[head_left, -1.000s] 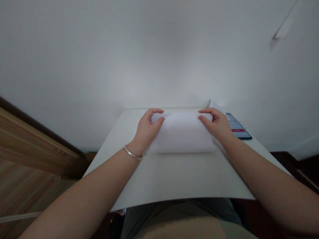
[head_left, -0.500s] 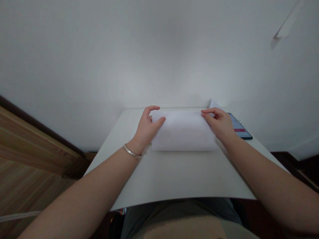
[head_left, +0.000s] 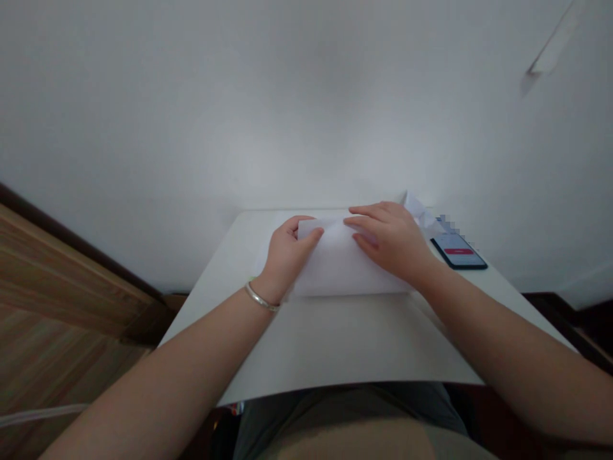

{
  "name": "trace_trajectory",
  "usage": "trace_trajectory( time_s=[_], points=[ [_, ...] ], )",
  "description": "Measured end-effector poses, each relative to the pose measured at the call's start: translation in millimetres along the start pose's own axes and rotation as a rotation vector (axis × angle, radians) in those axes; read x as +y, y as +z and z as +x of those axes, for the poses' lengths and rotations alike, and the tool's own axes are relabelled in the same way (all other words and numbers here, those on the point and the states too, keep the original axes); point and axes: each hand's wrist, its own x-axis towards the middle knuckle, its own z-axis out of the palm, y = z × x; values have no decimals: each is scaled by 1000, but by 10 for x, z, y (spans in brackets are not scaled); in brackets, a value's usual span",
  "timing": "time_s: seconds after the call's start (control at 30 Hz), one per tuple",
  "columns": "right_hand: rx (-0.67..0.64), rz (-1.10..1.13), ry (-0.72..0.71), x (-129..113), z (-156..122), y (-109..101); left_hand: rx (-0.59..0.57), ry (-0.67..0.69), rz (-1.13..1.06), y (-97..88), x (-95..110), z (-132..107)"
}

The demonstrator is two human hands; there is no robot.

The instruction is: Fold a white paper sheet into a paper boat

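A folded sheet of white paper (head_left: pixel 342 271) lies on the white table (head_left: pixel 364 348), its folded edge toward me. My left hand (head_left: pixel 293 249) pinches the paper's far left corner, thumb on top and fingers behind it. My right hand (head_left: pixel 390 239) reaches over the far right part of the sheet. Its fingers are spread and point left, the tips at the paper's far edge. Part of the sheet's right side is hidden under that hand. A silver bangle (head_left: pixel 262 297) sits on my left wrist.
Right of my right hand, a phone (head_left: pixel 460 252) with a lit screen lies on the table. Behind it stands a folded white paper piece (head_left: pixel 421 214) near the wall (head_left: pixel 306 115). Wooden panelling (head_left: pixel 71 275) is at the left.
My right hand has moved left along the far edge, and its pinching fingers have spread. My left hand has shifted slightly right and closed on the corner. More of the phone shows.
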Motion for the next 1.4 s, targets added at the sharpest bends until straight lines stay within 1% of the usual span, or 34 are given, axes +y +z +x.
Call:
trace_trajectory(
  time_s=[0.07,0.13,0.23,0.3,0.4,0.47,0.53,0.63,0.77,1.0,1.13,1.23,1.4],
  points=[
    [-13,26,-18,-71,64,40,22,7,14,-3,-3,-3],
    [-27,47,-5,-105,126,106,38,17,25,-5,-11,-3],
    [-10,61,80,-134,232,214,39,32,9,-8,-31,1],
    [8,87,94,-158,300,269,35,39,-12,-8,-43,3],
    [72,128,58,-198,349,313,47,53,-27,-6,-57,5],
    [135,129,40,-211,336,326,55,60,-27,-3,-73,10],
    [171,118,22,-203,299,336,55,62,-30,1,-96,17],
    [155,112,11,-166,241,360,53,49,-39,9,-136,26],
    [139,138,52,-141,216,403,33,43,-37,25,-164,13],
    [153,185,108,-167,271,418,-30,111,-16,39,-162,-5],
    [124,228,173,-143,299,424,-71,95,-67,30,-161,-3],
    [112,264,187,-132,315,424,-69,93,-76,27,-156,-13],
    [99,280,203,-145,332,394,-78,53,-101,30,-144,-28]
  ],
)
